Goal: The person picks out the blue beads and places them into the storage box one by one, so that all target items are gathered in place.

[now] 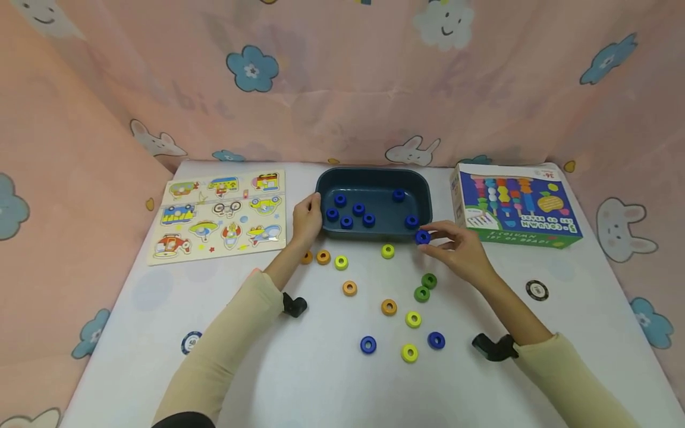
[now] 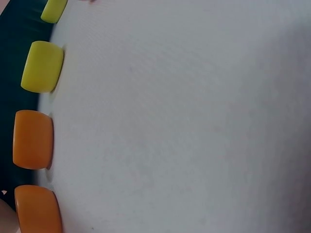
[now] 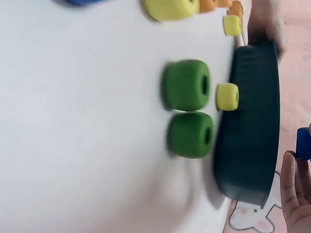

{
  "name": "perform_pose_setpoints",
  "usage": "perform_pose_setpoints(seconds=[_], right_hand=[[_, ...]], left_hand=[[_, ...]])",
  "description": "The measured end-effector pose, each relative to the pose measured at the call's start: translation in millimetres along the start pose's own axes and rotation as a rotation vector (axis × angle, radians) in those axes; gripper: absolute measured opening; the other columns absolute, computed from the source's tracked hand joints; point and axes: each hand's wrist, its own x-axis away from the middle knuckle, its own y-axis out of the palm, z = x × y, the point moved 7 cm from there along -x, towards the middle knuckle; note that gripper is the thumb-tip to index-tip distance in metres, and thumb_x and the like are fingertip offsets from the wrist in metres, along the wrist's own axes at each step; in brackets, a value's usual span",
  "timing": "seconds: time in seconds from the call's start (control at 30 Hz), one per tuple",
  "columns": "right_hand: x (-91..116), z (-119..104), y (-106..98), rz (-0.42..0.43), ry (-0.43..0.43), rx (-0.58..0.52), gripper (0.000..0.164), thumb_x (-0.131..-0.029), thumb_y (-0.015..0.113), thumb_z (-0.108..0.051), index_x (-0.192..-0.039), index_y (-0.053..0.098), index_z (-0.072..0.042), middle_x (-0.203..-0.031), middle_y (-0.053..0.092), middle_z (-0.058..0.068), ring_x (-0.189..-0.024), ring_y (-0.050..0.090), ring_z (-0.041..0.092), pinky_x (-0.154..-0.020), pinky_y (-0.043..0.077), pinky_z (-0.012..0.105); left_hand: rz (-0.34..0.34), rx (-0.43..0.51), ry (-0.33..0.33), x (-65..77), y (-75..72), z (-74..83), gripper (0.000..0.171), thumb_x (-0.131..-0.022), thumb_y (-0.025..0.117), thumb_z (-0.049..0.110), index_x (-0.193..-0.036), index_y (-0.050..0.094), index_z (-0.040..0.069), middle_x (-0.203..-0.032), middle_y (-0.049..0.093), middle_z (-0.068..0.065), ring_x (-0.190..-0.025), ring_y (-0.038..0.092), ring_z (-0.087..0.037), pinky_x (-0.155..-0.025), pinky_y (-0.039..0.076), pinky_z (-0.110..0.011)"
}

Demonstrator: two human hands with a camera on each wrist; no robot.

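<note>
In the head view my right hand [image 1: 461,252] pinches a blue ring bead [image 1: 423,237] between thumb and fingers, at the front right corner of a dark teal tray [image 1: 374,233]. The right wrist view shows that blue bead [image 3: 303,143] at the fingertips, beyond the tray's rim. My left hand [image 1: 307,221] grips the tray's left end. Several blue beads [image 1: 358,209] lie inside the tray. In the left wrist view, orange beads [image 2: 33,140] and yellow beads [image 2: 43,67] stand along the tray's side; only a sliver of the hand shows there.
Loose on the white table are two green beads [image 1: 422,294], two blue beads [image 1: 368,345], and several yellow beads [image 1: 413,319] and orange beads [image 1: 389,307]. A picture puzzle board [image 1: 219,220] lies left, a toy box [image 1: 519,205] right. Poker chips [image 1: 537,290] lie near both sides.
</note>
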Motion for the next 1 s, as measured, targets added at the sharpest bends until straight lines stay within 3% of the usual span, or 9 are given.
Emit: perform_pose_setpoints(seconds=[0.23,0.43,0.67,0.9,1.0], right_hand=[[-49,11,-1,0.034,-0.037,0.013,0.035,-0.081,0.073,-0.015,-0.112,0.064,-0.003,-0.105,0.06,0.011,-0.093,0.054,0.028,-0.066,0.048,0.018],[-74,13,4,0.038,0.01,0.052,0.037,-0.08,0.074,-0.022,-0.112,0.065,-0.007,-0.105,0.062,0.009,-0.092,0.055,0.024,-0.064,0.046,0.022],[-81,17,6,0.041,0.029,0.071,0.037,-0.079,0.074,-0.024,-0.112,0.065,-0.01,-0.105,0.062,0.006,-0.094,0.054,0.023,-0.069,0.045,0.026],[-71,-18,4,0.042,-0.014,0.043,0.031,-0.083,0.068,-0.005,-0.112,0.062,0.005,-0.108,0.061,0.019,-0.099,0.054,0.034,-0.073,0.047,0.028],[-76,-5,3,0.043,-0.017,0.03,0.032,-0.082,0.07,-0.008,-0.112,0.063,0.001,-0.109,0.061,0.018,-0.101,0.054,0.032,-0.072,0.046,0.023]], left_hand=[[0.006,0.012,0.025,-0.6,0.2,1.8,0.044,-0.099,0.038,0.037,-0.127,0.056,0.007,-0.128,0.054,-0.003,-0.118,0.045,-0.01,-0.101,0.035,-0.029],[0.013,0.009,0.026,-0.8,0.3,0.0,0.043,-0.099,0.038,0.036,-0.124,0.058,0.007,-0.124,0.056,-0.003,-0.112,0.047,-0.01,-0.099,0.037,-0.028],[0.018,0.021,0.023,-0.8,1.8,-2.6,0.043,-0.099,0.039,0.036,-0.125,0.058,0.008,-0.124,0.056,-0.003,-0.113,0.047,-0.009,-0.1,0.037,-0.028],[0.016,0.013,0.004,-0.6,1.7,-2.3,0.045,-0.099,0.039,0.038,-0.129,0.055,0.009,-0.131,0.052,-0.002,-0.121,0.043,-0.009,-0.101,0.035,-0.028],[0.015,0.015,0.004,-0.8,1.2,-2.6,0.045,-0.099,0.038,0.038,-0.13,0.054,0.009,-0.132,0.051,-0.002,-0.123,0.041,-0.01,-0.102,0.034,-0.029]])
